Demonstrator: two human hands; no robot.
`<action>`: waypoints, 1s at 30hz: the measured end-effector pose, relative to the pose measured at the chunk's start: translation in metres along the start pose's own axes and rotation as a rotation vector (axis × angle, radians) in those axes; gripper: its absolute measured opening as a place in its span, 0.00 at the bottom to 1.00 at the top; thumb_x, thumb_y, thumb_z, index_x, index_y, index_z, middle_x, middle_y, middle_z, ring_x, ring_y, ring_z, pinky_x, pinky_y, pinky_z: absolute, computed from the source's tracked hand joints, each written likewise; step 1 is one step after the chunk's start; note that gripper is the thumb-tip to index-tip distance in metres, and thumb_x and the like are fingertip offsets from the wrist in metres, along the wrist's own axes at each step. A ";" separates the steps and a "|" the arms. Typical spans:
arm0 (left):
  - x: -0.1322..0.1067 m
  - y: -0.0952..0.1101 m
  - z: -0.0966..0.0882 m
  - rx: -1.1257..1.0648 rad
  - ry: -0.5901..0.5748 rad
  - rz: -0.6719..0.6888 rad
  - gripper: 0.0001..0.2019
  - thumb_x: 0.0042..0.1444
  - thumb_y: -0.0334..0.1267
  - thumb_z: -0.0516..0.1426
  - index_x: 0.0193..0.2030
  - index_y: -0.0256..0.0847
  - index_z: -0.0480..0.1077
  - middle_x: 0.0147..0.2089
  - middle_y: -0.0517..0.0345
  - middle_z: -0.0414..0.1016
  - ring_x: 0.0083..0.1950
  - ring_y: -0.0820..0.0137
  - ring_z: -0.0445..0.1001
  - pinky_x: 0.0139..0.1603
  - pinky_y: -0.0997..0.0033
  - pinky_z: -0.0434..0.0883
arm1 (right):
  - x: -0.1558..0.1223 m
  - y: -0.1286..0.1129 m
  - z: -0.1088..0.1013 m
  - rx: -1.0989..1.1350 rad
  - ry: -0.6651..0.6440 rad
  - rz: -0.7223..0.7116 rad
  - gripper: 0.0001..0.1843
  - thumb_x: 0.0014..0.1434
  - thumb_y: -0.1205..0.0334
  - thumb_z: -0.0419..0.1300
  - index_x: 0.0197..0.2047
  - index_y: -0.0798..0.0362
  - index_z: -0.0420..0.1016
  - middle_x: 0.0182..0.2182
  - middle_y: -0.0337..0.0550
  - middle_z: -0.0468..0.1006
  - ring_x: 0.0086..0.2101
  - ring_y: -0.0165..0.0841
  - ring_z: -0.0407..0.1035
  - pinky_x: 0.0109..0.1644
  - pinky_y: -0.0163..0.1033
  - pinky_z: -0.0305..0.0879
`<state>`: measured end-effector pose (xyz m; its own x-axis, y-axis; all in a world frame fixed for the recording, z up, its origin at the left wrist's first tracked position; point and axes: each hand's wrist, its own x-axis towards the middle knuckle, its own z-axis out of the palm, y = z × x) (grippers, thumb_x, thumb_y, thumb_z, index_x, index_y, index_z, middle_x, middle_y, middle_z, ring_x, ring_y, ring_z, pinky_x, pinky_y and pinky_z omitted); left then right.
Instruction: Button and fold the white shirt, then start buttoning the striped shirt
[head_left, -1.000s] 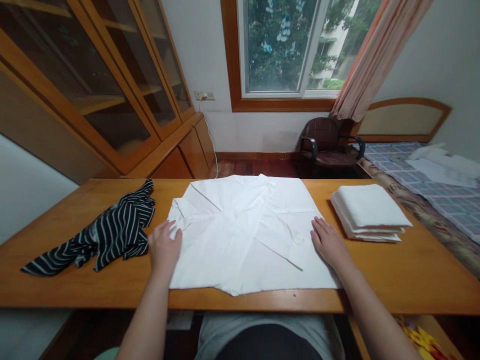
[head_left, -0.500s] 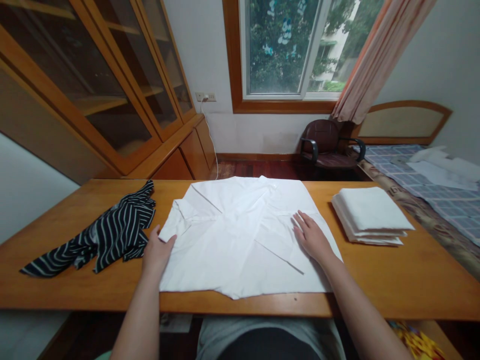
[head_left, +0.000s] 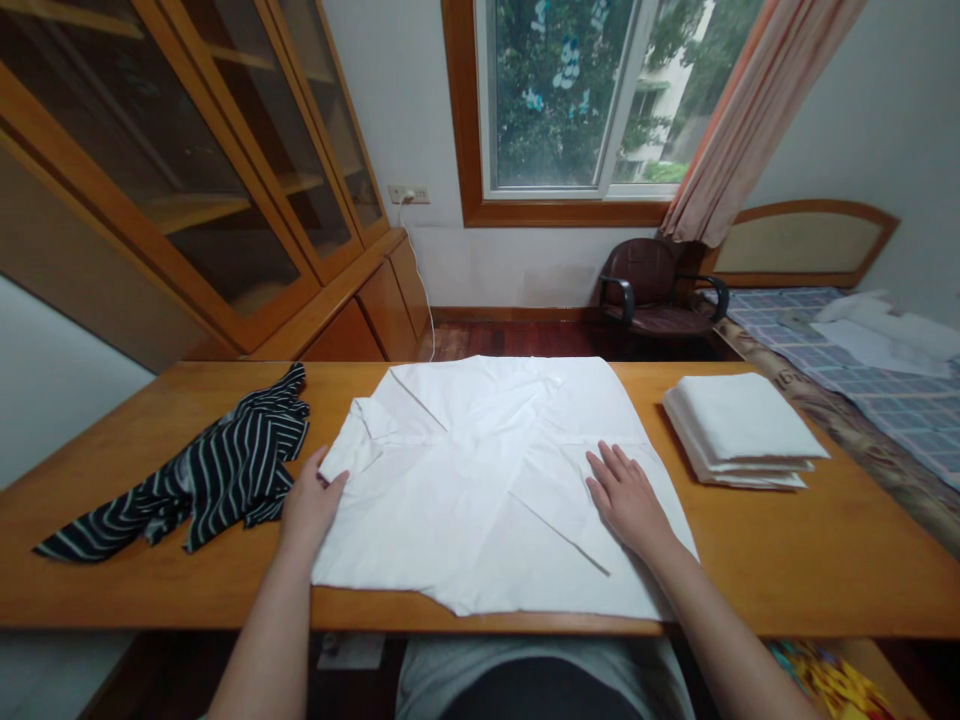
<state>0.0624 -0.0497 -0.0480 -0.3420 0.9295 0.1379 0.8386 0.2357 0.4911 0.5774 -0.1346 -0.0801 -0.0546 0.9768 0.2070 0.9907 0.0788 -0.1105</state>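
Observation:
A white garment (head_left: 457, 500), possibly a coat or shirt, lies spread over the middle of the table with two slanting dark slits and wrinkles. At its left edge my left hand (head_left: 310, 505) has a folded corner of the cloth between thumb and fingers; the fingertips are partly hidden. Flat on the right part of the garment rests my right hand (head_left: 626, 497), fingers stretched out and palm down. Left of my left hand lies a crumpled black-and-white striped cloth (head_left: 217, 460). A stack of folded white cloth (head_left: 742, 425) stands to the right.
The wooden table (head_left: 817, 560) runs across the view, its front edge close to my body. Beyond it are a glass-door cabinet (head_left: 330, 290), a brown armchair (head_left: 649, 285) and a bed (head_left: 862, 350). Colourful yellow cloth (head_left: 840, 680) shows below at the right.
The white garment's near edge has come closer to the table's front edge, and its right side reaches slightly farther right. My right hand has moved a little toward me; my left hand stays at the edge.

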 end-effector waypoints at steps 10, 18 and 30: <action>0.007 -0.007 0.002 0.004 -0.123 -0.005 0.34 0.54 0.52 0.56 0.65 0.35 0.63 0.46 0.45 0.78 0.44 0.55 0.78 0.49 0.58 0.73 | 0.015 -0.003 -0.029 0.000 0.088 0.100 0.23 0.70 0.52 0.45 0.48 0.51 0.79 0.51 0.51 0.79 0.49 0.47 0.70 0.54 0.53 0.64; 0.003 0.005 -0.001 -0.082 -0.155 0.130 0.38 0.53 0.50 0.57 0.68 0.33 0.58 0.67 0.41 0.64 0.64 0.54 0.67 0.65 0.57 0.64 | 0.055 -0.008 -0.003 0.139 0.184 0.016 0.21 0.69 0.55 0.46 0.54 0.54 0.75 0.56 0.54 0.73 0.54 0.44 0.66 0.61 0.51 0.61; 0.002 0.051 -0.039 0.088 -0.103 0.325 0.34 0.57 0.43 0.53 0.70 0.38 0.56 0.56 0.46 0.75 0.50 0.58 0.77 0.54 0.60 0.73 | 0.053 0.000 0.012 0.213 0.196 -0.001 0.19 0.67 0.57 0.51 0.54 0.55 0.76 0.55 0.53 0.73 0.56 0.44 0.63 0.63 0.52 0.61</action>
<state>0.0878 -0.0470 0.0104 -0.0101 0.9826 0.1855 0.9315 -0.0582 0.3590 0.5726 -0.0804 -0.0809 -0.0101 0.9213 0.3888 0.9413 0.1400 -0.3073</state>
